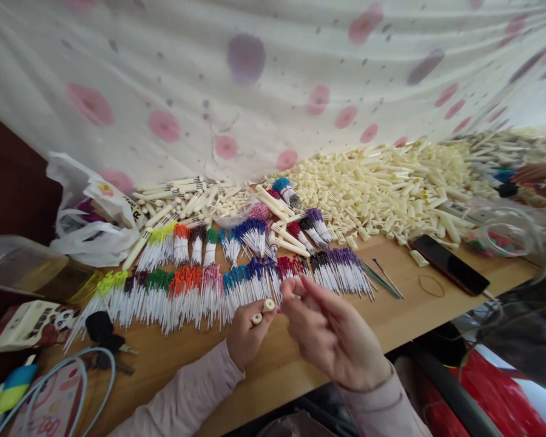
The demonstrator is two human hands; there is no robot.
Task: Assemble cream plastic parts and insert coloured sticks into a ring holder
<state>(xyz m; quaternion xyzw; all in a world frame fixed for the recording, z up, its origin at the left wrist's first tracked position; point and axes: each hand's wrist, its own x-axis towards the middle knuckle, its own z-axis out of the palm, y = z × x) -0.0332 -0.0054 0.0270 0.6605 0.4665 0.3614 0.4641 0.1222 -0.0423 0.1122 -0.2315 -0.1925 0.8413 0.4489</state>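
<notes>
In the middle of the bench (418, 311), white refills (159, 297) with coloured ends are laid out in rows. They are judged to be light, thin and apt to roll, best taken singly by the shaft. To their right along the near side, two cream tubes (268, 305) are gripped in the left hand (249, 334), their round ends showing past the fingers. Low weight, stiffness and a rather smooth surface are likely, so a firm hold around the barrel, clear of the ends, would suit. The right hand (334, 340) is raised just beside them, its fingers bent; whether anything is pinched there cannot be told. Farther right, a heap of cream parts (382, 188) is piled by the curtain (277, 60).

From the left, the following can be counted: one panda-print packet (36, 325), one white bag (93, 227), ten colour groups in the front row, two held tubes and one phone (450, 264). The heaped parts are too many to be counted.
</notes>
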